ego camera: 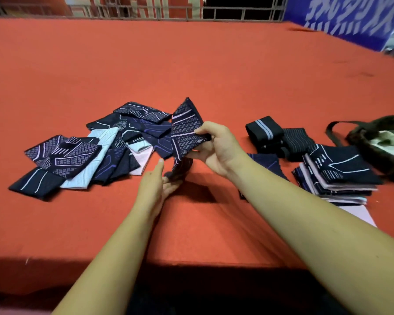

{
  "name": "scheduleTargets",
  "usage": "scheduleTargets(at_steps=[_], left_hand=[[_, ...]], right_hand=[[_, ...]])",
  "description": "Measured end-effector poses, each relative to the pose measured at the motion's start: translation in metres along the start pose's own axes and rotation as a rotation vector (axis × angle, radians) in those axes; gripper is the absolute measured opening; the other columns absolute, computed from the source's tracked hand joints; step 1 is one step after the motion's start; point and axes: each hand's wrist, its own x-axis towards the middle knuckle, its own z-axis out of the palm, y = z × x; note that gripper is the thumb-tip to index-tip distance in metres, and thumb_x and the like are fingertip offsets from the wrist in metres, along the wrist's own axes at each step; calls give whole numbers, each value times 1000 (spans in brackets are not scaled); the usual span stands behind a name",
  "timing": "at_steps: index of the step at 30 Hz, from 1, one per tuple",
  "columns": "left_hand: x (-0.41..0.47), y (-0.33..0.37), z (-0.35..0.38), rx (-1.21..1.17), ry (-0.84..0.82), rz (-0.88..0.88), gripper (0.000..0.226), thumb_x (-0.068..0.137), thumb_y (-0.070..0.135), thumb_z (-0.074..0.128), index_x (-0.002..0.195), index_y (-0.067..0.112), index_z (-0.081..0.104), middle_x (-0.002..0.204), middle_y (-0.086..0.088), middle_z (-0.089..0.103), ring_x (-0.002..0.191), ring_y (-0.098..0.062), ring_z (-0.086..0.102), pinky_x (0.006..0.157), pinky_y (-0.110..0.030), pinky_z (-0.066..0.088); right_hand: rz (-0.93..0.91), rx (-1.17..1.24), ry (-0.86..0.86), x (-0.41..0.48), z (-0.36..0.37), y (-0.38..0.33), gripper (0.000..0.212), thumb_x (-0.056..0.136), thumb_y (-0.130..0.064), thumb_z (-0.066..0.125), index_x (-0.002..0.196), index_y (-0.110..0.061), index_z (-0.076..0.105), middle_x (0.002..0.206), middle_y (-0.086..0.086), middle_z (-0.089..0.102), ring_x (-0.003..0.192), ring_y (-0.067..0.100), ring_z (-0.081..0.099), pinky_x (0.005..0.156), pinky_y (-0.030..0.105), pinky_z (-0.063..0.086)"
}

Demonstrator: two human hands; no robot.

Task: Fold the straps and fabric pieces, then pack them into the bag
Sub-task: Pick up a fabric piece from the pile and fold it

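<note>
Pinching fabric piece (187,133) aloft in right hand (216,148), 1 o'clock of wide, flat left hand (157,183), likely readying a fold.

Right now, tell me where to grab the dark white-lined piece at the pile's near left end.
Pinch the dark piece by its free near-left edge, coming from the left with the open left hand: it lies flat, and its right end abuts the pile.
</note>
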Motion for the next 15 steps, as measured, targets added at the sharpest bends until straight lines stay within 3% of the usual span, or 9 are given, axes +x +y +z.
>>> scheduleTargets(at_steps=[2, 3, 5, 8, 10, 12, 15], left_hand=[[-15, 6, 9, -465, -103, -260, 30, 100, 24, 52, 106, -4, 59, 99, -24, 66, 79, -30, 68, 61, -30, 61], [-18, 9, 11, -643, -106, -309, 27, 98, 17, 51, 105, -8, 59, 99, -24, 65, 76, -31, 69, 58, -29, 61], [-22, 12, 11, -818, -24, -241, 17, 97, 2, 47, 101, -9, 58, 92, -23, 65, 64, -27, 71, 54, -27, 59], [-32, 15, 3, -864, 112, -24, 15, 95, -5, 49, 95, 5, 62, 85, -10, 71, 69, -16, 70, 64, -23, 60], [-40, 14, -6, -841, 168, 47, 16, 94, -3, 54, 95, 11, 63, 91, -5, 70, 78, -13, 67, 66, -21, 59], [-49, 12, -12, -802, 179, 96, 16, 93, -3, 55, 97, 11, 64, 94, -5, 71, 80, -14, 68, 64, -24, 59], [-63, 8, -15, -637, 173, 225, 18, 92, -2, 55, 103, 8, 65, 93, -4, 74, 80, -16, 71, 66, -29, 59]], right_hand=[[6, 92, -57, -11, 7, -7, 17, 84, -7, 44, 93, -3, 58, 87, 17, 56, 75, 30, 57, 78, 46, 54], [4, 130, -74, -16, 9, -10, 16, 87, -6, 42, 90, -4, 58, 85, 16, 56, 75, 30, 57, 79, 47, 53], [-20, 144, -63, -21, 8, -13, 14, 90, -6, 43, 89, -5, 57, 82, 16, 58, 71, 30, 60, 77, 50, 55], [-94, 27, 73, -28, -6, -8, 8, 91, 0, 46, 94, -4, 54, 84, 20, 59, 74, 31, 63, 79, 54, 58], [-122, -54, 191, -36, -22, 5, 12, 88, 5, 48, 82, -6, 49, 83, 21, 59, 79, 33, 63, 78, 51, 60], [-93, -127, 308, -43, -40, 27, 25, 86, 8, 51, 71, -10, 43, 86, 21, 59, 83, 30, 64, 74, 45, 61], [2, -226, 408, -53, -61, 64, 27, 84, 8, 55, 71, -12, 43, 88, 17, 52, 88, 29, 64, 79, 49, 60]])
